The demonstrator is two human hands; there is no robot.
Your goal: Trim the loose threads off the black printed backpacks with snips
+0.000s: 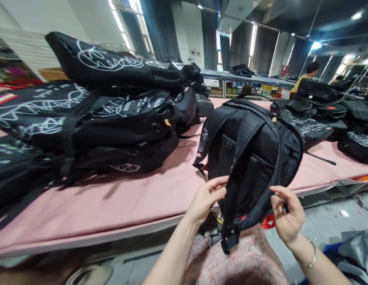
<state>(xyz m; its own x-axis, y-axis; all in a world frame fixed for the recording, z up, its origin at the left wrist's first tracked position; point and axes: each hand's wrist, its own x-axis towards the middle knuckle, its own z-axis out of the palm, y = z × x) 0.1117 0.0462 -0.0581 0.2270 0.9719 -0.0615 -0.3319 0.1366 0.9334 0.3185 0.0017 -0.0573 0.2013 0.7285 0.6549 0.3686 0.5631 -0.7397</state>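
A black backpack [256, 146] stands tilted at the table's front edge, its back panel and shoulder straps facing me. My left hand [207, 200] is closed at the edge of one shoulder strap [235, 174], thumb and fingers pinching it. At the bag's lower right side, my right hand [287, 215] has its thumb and forefinger pinched together by the side seam. Something small and dark shows inside its curled fingers, too hidden to name. The strap's lower end with a black buckle [228, 243] hangs over my lap. A bit of red [268, 221] shows beneath the bag.
Black backpacks with white scribble prints lie in a pile [121, 114] on the left of the pink-covered table [148, 202]. More bags [314, 118] are heaped on the right. Farther back sits a person in yellow [301, 81]. Grey and blue material [356, 249] lies on the floor at right.
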